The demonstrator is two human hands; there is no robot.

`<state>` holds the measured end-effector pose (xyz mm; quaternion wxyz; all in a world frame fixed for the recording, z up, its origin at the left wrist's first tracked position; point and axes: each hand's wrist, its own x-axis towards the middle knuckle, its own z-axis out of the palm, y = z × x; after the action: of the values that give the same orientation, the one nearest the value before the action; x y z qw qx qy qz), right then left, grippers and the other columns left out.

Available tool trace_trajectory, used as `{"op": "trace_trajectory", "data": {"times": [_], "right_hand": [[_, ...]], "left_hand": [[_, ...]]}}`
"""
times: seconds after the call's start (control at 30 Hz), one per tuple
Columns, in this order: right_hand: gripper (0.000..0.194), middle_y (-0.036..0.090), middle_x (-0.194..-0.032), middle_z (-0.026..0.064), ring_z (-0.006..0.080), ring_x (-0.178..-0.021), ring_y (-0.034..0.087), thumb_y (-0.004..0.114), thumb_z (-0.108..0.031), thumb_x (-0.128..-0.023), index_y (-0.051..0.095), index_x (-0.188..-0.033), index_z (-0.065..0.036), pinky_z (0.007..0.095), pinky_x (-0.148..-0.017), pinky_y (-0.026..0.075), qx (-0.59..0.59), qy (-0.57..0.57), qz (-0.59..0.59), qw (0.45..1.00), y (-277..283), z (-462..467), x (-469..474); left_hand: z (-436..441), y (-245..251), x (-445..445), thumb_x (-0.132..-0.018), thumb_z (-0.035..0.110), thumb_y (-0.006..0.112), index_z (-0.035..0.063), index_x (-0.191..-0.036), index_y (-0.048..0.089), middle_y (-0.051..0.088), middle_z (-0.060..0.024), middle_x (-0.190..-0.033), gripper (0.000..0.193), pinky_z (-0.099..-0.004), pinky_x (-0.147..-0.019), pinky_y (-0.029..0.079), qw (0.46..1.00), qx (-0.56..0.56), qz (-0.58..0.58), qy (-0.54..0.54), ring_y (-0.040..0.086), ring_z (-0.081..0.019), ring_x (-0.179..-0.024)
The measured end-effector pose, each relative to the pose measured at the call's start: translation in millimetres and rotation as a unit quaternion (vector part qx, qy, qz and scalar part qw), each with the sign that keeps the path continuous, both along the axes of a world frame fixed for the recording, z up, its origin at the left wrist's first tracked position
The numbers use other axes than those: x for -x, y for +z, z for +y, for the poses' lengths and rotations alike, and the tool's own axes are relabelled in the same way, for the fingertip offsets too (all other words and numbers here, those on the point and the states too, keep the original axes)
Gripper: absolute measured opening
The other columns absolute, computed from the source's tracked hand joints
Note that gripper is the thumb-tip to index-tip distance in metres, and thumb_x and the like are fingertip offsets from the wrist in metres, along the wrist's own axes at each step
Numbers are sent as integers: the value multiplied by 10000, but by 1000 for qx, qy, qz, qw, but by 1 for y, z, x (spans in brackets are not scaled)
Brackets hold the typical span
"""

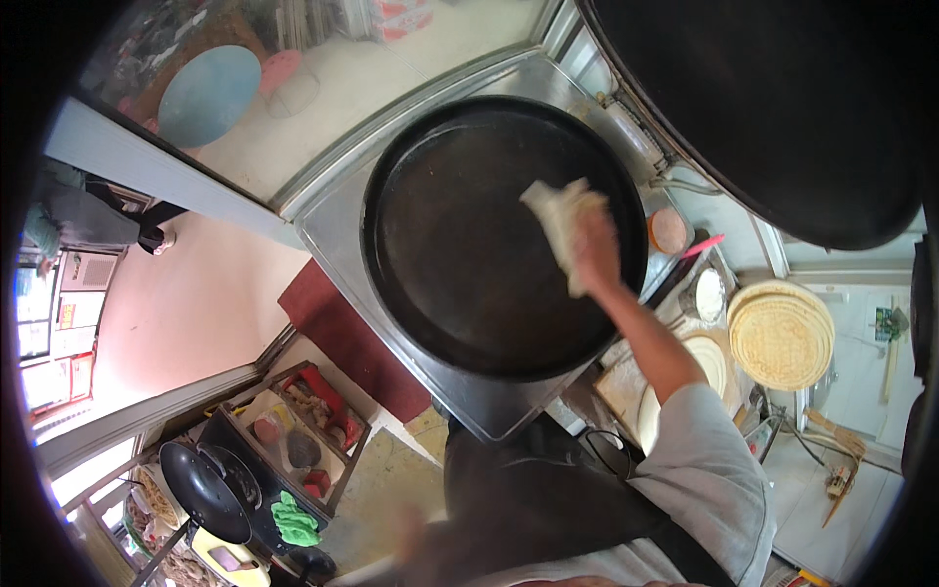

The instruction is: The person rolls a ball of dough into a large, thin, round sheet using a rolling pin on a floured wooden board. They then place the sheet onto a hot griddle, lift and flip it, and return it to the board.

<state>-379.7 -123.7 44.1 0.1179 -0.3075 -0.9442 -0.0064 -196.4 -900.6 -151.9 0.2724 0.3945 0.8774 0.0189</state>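
A large round black griddle pan (477,242) sits in a stainless-steel housing in front of me. My right hand (596,253) is over its right part, shut on a pale cloth (554,213), both blurred by motion. Whether the cloth touches the pan surface cannot be made out. The dark upper plate (777,110) of the griddle stands raised at the upper right. My left hand (412,532) is a faint blur low in the view, beside my dark apron (543,491); its fingers cannot be made out.
Right of the griddle are an orange-rimmed jar (667,231), a container of white powder (709,295), stacked flatbreads (781,336) and a floury board (623,392). Lower left are a black wok (205,491), a green cloth (295,519) and a tray of containers (352,469). A person (88,213) is far left.
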Motion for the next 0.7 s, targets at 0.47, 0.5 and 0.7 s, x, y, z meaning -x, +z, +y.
{"op": "trace_trajectory", "data": {"times": [0.47, 0.5, 0.7], "right_hand": [[458, 542, -1440, 235, 388, -1332, 518, 532, -248, -1022, 562, -1409, -5, 478, -1152, 396, 131, -7, 37, 991, -81, 85, 7], [445, 558, -1416, 235, 413, -1276, 551, 553, -239, -1013, 578, -1386, 5, 491, -1120, 414, 27, -72, 67, 995, -82, 114, 45], [181, 664, -1016, 198, 409, -980, 666, 565, -158, -962, 605, -1096, -44, 519, -832, 530, 165, 41, 234, 957, -44, -54, 269]], "left_hand": [[47, -15, -20, -935, 408, 668, 113, -1020, 733, 717, -111, -945, 313, -493, -730, 540, 983, 73, -166, 28, 696, -273, -813], [43, -3, -43, -939, 380, 646, 123, -1156, 723, 716, -158, -1087, 345, -526, -836, 543, 957, 153, -246, 5, 698, -329, -958], [43, 6, -81, -908, 342, 634, 177, -1235, 709, 701, -160, -1120, 374, -527, -849, 544, 937, 222, -254, 88, 688, -333, -1033]]}}
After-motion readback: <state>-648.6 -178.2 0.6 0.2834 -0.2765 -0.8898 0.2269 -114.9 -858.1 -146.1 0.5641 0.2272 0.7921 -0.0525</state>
